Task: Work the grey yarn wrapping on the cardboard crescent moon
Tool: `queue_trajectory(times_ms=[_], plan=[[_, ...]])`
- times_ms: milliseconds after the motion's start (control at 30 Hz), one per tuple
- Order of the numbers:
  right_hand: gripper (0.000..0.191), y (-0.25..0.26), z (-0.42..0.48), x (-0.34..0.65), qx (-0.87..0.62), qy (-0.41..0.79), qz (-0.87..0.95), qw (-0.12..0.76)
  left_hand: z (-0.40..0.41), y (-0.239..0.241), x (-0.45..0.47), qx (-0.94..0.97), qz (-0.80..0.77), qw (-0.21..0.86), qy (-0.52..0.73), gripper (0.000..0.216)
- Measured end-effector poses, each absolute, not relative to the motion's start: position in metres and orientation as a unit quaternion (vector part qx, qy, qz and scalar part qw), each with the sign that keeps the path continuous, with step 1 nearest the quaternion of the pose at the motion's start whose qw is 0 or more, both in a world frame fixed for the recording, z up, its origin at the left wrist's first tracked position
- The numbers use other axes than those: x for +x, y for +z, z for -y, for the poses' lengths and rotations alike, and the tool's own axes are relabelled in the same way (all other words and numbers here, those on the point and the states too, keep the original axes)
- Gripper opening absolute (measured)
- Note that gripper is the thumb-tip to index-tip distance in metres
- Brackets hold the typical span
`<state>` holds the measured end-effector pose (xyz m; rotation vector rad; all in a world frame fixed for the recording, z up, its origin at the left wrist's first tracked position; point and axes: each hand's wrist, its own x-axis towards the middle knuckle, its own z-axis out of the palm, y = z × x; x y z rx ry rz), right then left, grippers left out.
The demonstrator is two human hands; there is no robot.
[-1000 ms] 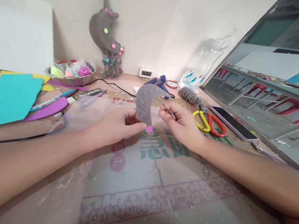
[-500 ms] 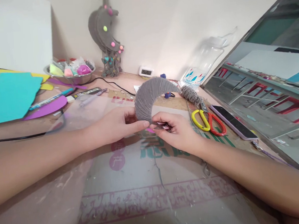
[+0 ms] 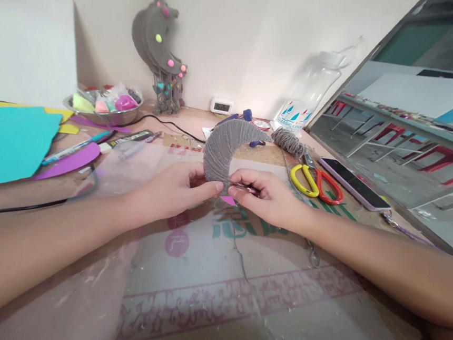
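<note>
A crescent moon shape [image 3: 219,152] wrapped in grey yarn stands upright between my hands, its bare purple tip [image 3: 228,200] showing below. My left hand [image 3: 184,189] grips its lower left side, thumb in front and fingers behind. Close against the lower end, my right hand [image 3: 258,191] is pinched shut; a thin dark thing shows between its fingers, too hidden to name. Loose yarn [image 3: 239,253] trails on the plastic-covered board below. The ball of grey yarn [image 3: 288,142] lies just beyond the crescent's upper tip.
Scissors [image 3: 317,183] with yellow and red handles and a phone [image 3: 354,184] lie on the right. Behind are a small clock [image 3: 221,106], a clear bottle [image 3: 307,94] and a hanging moon ornament [image 3: 158,43]. A metal bowl [image 3: 107,118] and coloured sheets [image 3: 14,143] occupy the left.
More of the purple tip shows below the yarn. My right fingers have shifted slightly at the crescent's lower end. The left hand keeps its grip, and the view has moved a little.
</note>
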<state>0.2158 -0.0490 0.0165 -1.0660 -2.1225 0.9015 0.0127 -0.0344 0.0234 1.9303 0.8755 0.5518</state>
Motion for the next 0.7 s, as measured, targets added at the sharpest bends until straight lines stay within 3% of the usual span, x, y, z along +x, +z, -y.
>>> queue_trajectory(times_ms=[700], plan=[[0.007, 0.0130, 0.0514, 0.2182, -0.392, 0.297, 0.825, 0.279, 0.0354, 0.0252, 0.0140, 0.778, -0.380, 0.445, 0.228, 0.016]])
